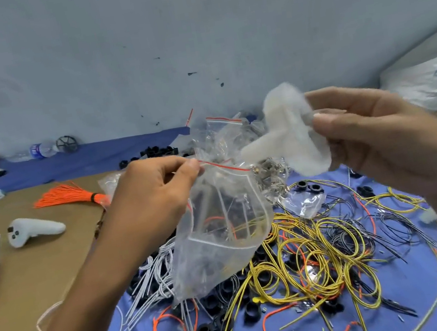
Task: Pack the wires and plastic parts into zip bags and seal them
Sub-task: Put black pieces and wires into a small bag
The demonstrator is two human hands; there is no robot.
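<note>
Step in hand: loading bag.
- Left hand (158, 192) pinches zip bag (223, 236) at red-striped mouth. Bag hangs above wire pile (314, 259), a few wires inside.
- Right hand (375, 139) grips white plastic part (293, 135), fingers curled, just beside mouth.
- Next move, judged: spread mouth wider — part looks broad — then insert.

body: L hand (154, 187) + R hand (375, 139) bare | forearms bare to frame edge | nails short
</note>
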